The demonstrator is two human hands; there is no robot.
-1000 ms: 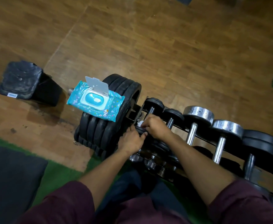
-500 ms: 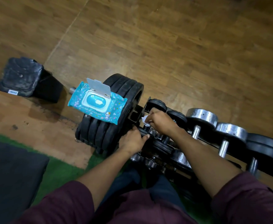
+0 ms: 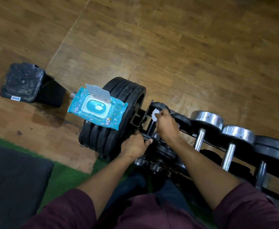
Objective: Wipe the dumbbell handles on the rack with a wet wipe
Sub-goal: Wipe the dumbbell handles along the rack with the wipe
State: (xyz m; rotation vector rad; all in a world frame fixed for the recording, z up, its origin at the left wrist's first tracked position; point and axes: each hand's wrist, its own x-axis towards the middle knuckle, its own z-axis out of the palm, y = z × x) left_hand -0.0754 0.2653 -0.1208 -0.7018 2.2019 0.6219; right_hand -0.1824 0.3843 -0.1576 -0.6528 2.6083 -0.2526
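Observation:
A dumbbell rack (image 3: 244, 152) runs from centre to the right edge, holding black and chrome dumbbells. My right hand (image 3: 166, 125) pinches a crumpled white wet wipe (image 3: 155, 115) against the far end of the leftmost black dumbbell's handle (image 3: 151, 128). My left hand (image 3: 133, 145) grips the near black plate of that same dumbbell. A blue wet wipe pack (image 3: 96, 109) with its lid flipped up lies on top of a stack of black weight plates (image 3: 119, 123) left of the rack.
A black bin (image 3: 28, 83) stands on the wooden floor at the left. Two chrome dumbbells (image 3: 205, 123) and more black ones sit further right on the rack. A dark mat (image 3: 11, 184) on green turf lies at the lower left.
My right hand has slid the wipe up the handle from its near end toward the far plate. My left hand has stayed on the near plate.

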